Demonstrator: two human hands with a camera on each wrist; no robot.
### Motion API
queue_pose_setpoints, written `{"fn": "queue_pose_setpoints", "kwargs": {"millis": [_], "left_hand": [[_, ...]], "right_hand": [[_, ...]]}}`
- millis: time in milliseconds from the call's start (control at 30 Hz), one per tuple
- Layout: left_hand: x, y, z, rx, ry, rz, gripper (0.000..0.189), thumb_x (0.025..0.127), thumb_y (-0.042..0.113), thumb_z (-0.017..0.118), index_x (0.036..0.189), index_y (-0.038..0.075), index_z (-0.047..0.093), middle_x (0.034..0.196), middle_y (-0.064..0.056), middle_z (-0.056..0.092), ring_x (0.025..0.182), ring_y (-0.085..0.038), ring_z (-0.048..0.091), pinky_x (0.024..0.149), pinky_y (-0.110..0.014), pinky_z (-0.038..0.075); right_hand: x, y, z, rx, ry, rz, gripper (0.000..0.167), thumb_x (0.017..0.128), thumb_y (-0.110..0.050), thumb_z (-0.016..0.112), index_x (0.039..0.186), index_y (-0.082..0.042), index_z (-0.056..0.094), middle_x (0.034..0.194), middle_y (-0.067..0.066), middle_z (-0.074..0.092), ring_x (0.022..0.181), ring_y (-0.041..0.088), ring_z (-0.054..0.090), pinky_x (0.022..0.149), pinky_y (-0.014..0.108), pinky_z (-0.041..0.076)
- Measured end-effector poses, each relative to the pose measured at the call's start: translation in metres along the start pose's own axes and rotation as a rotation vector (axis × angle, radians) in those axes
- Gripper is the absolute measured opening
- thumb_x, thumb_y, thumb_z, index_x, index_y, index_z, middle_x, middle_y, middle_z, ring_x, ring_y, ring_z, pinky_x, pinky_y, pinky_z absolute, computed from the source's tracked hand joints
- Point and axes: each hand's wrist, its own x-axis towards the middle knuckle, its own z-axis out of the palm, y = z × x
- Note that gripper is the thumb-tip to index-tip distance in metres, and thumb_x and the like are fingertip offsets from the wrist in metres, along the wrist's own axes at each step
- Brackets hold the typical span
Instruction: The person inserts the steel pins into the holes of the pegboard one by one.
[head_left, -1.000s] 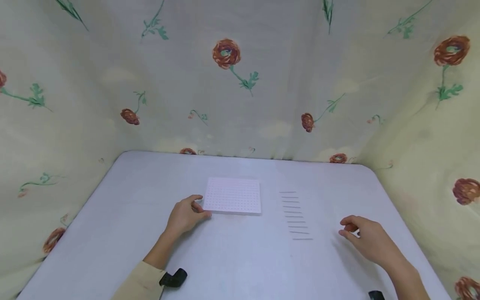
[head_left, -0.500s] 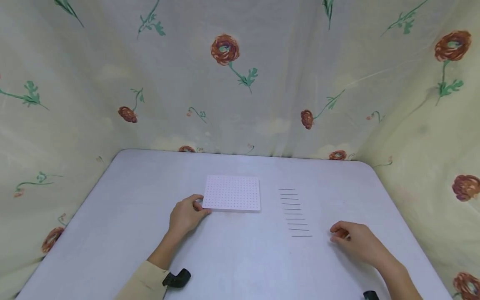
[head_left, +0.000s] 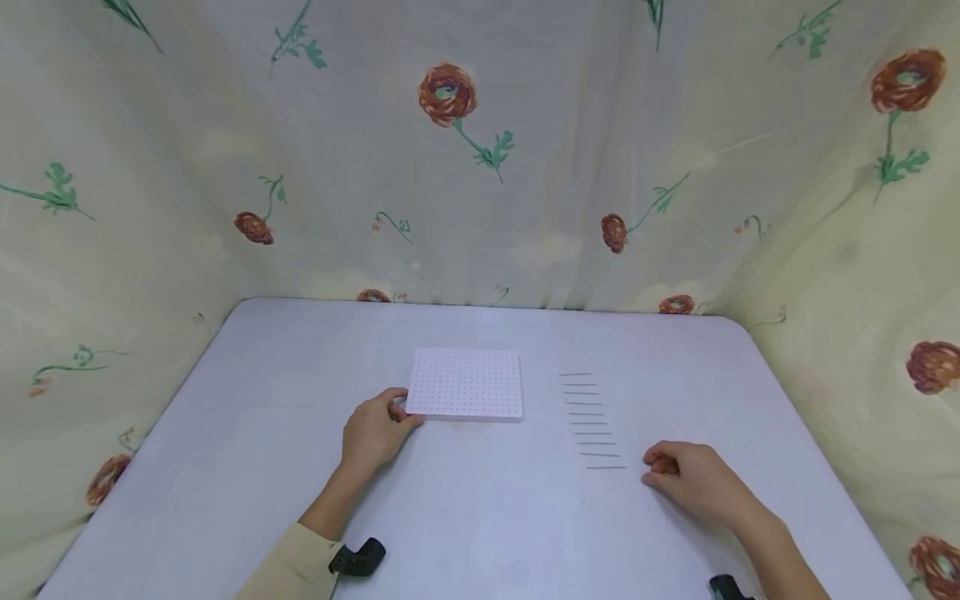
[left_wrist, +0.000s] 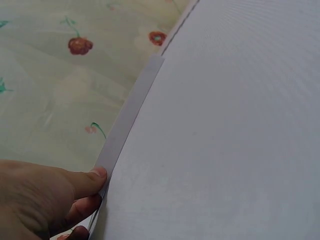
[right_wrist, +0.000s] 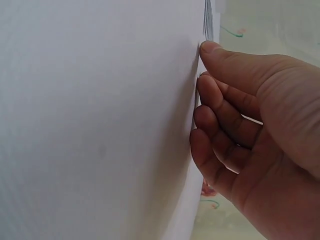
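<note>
A white board with rows of small holes (head_left: 465,383) lies flat on the table in the head view. My left hand (head_left: 375,429) grips its near left corner, thumb at the front edge and fingers at the left side. The left wrist view shows the thumb (left_wrist: 95,180) against the board's pale side (left_wrist: 127,117). Right of the board, several thin dark sticks (head_left: 606,467) lie in a column, spaced apart and roughly parallel. My right hand (head_left: 697,482) hovers just right of the nearest sticks, fingers loosely curled, thumb and index finger apart, holding nothing.
The white table (head_left: 480,517) has rounded far corners. A flower-printed curtain (head_left: 540,167) hangs behind it and along both sides. A black wrist mount (head_left: 358,557) sits by the left sleeve, another (head_left: 726,587) by the right wrist.
My right hand has moved left toward the near end of the stick column, its thumb and fingers drawing a little closer together. My left hand stays on the board's corner.
</note>
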Motion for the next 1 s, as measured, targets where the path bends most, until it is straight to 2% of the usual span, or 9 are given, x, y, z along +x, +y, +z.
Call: {"fn": "queue_pose_setpoints", "kwargs": {"millis": [233,533,867,1000], "left_hand": [[-0.001,-0.002,-0.002,-0.003,-0.005,-0.009,0.053,0.084,0.029,0.084,0.128,0.005,0.067,0.075,0.0,0.066,0.063,-0.013,0.052,0.059,-0.026,0.037],[0.0,-0.002,-0.001,-0.004,0.001,0.004,0.052,0.085,0.027,0.084,0.128,0.005,0.067,0.074,0.001,0.065,0.064,-0.014,0.052,0.059,-0.026,0.037],[0.002,-0.002,0.002,0.004,-0.014,-0.014,0.054,0.085,0.03,0.083,0.13,0.006,0.066,0.075,0.001,0.065,0.064,-0.013,0.052,0.059,-0.026,0.037],[0.002,-0.002,0.003,0.015,-0.008,-0.01,0.054,0.085,0.03,0.083,0.13,0.006,0.066,0.074,0.001,0.064,0.064,-0.014,0.051,0.059,-0.026,0.036]], "right_hand": [[0.006,-0.008,0.002,-0.015,-0.01,0.01,0.017,0.089,-0.019,0.078,0.102,-0.01,0.073,0.085,-0.006,0.068,0.08,0.011,0.058,0.078,0.039,0.051],[0.009,-0.02,0.006,-0.02,-0.009,-0.019,0.013,0.088,-0.015,0.078,0.099,-0.011,0.072,0.083,-0.006,0.067,0.078,0.01,0.057,0.076,0.036,0.049],[0.013,-0.026,0.01,-0.016,-0.017,0.008,0.012,0.088,-0.014,0.078,0.098,-0.012,0.072,0.083,-0.006,0.066,0.077,0.011,0.057,0.075,0.037,0.05],[0.014,-0.026,0.012,-0.022,-0.008,0.001,0.01,0.088,-0.014,0.078,0.095,-0.012,0.072,0.08,-0.006,0.065,0.075,0.011,0.055,0.072,0.033,0.048]]}}
